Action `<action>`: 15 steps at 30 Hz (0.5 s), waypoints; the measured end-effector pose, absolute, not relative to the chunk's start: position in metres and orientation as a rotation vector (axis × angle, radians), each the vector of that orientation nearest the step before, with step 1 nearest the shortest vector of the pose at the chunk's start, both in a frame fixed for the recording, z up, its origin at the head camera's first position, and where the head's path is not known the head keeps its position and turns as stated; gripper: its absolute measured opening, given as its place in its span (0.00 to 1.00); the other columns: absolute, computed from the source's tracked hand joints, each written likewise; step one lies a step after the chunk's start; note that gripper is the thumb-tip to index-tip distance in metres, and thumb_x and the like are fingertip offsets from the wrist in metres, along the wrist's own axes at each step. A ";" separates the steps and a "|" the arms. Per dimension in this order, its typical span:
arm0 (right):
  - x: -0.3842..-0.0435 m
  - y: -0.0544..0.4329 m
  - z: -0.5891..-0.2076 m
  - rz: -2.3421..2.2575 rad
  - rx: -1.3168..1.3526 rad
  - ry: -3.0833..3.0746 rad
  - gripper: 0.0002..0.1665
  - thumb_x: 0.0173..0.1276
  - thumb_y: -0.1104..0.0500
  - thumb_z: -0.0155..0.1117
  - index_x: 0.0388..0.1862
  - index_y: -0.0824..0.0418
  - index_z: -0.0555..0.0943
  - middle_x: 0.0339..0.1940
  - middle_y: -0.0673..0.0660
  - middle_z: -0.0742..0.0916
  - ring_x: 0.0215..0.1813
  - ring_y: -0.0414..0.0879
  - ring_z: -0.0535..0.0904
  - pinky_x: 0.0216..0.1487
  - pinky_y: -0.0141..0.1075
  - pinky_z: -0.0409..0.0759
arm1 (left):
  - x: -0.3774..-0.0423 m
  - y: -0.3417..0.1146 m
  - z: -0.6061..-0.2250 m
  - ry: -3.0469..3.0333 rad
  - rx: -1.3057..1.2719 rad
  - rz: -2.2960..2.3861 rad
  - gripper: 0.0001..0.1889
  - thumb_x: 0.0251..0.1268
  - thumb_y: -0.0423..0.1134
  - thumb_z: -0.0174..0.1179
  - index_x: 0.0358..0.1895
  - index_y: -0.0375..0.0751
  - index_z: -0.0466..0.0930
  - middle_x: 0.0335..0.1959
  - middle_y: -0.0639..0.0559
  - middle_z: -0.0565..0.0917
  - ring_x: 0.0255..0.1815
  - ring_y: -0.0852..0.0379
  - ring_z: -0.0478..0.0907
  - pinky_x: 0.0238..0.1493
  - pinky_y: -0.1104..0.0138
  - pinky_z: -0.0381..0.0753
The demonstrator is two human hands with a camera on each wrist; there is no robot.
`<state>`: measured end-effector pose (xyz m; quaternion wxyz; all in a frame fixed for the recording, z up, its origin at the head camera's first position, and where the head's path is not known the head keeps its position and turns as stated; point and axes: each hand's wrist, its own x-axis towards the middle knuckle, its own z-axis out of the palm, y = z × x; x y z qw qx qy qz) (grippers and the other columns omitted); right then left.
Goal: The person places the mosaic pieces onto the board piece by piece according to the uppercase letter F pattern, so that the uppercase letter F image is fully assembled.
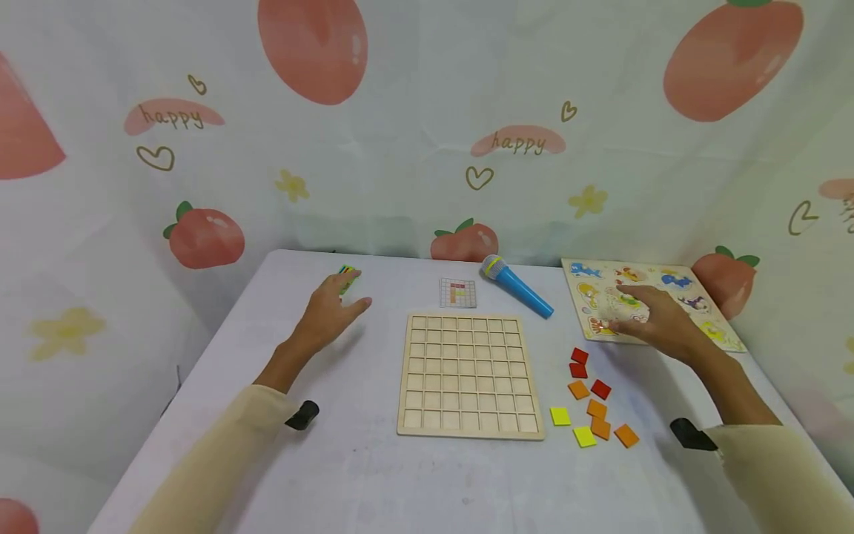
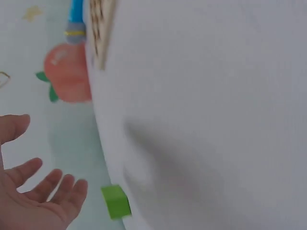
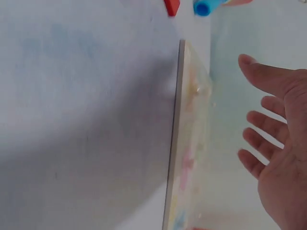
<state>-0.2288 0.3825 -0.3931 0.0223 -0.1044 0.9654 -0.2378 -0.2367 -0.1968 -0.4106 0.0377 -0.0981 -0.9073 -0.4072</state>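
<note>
In the head view my left hand [image 1: 328,308] hovers over the far left of the table, thumb and fingers spread. Just beyond its fingertips is a small green block [image 1: 346,271] with a multicoloured top, partly hidden by the fingers; the left wrist view shows its plain green side [image 2: 115,201] apart from the hand. My right hand [image 1: 660,322] is held over the animal picture board [image 1: 587,297] at the back right, covering part of it. Its thumb and fingers are parted, with nothing between them. The right wrist view shows the board's edge [image 3: 175,129] beside that hand.
A wooden grid board [image 1: 469,377] lies in the middle. Behind it are a small patterned card [image 1: 457,293] and a blue toy microphone [image 1: 520,288]. To its right lie scattered red tiles [image 1: 601,389], orange tiles [image 1: 627,435] and yellow tiles [image 1: 560,417]. A printed curtain [image 1: 400,163] hangs behind the table.
</note>
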 end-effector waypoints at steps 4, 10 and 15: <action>-0.220 0.369 -0.394 -0.825 -0.328 2.972 0.47 0.70 0.45 0.74 0.79 0.67 0.69 0.74 0.74 0.74 0.68 0.72 0.71 0.60 0.67 0.80 | -0.225 -0.178 -0.411 -2.787 -0.254 -1.461 0.35 0.76 0.48 0.64 0.80 0.39 0.66 0.80 0.41 0.69 0.78 0.38 0.69 0.72 0.42 0.78; -0.211 0.352 -0.397 -0.883 -0.415 2.920 0.37 0.71 0.50 0.75 0.74 0.64 0.77 0.67 0.68 0.82 0.63 0.64 0.79 0.52 0.38 0.83 | -0.213 -0.158 -0.418 -2.795 -0.171 -1.738 0.34 0.75 0.47 0.66 0.79 0.41 0.69 0.78 0.43 0.72 0.77 0.42 0.72 0.72 0.47 0.80; -0.207 0.345 -0.404 -0.951 -0.480 2.833 0.31 0.71 0.58 0.75 0.71 0.64 0.80 0.63 0.67 0.85 0.61 0.63 0.82 0.49 0.28 0.84 | -0.205 -0.146 -0.426 -2.779 -0.107 -1.888 0.33 0.74 0.44 0.66 0.78 0.40 0.69 0.77 0.42 0.73 0.76 0.42 0.73 0.71 0.51 0.82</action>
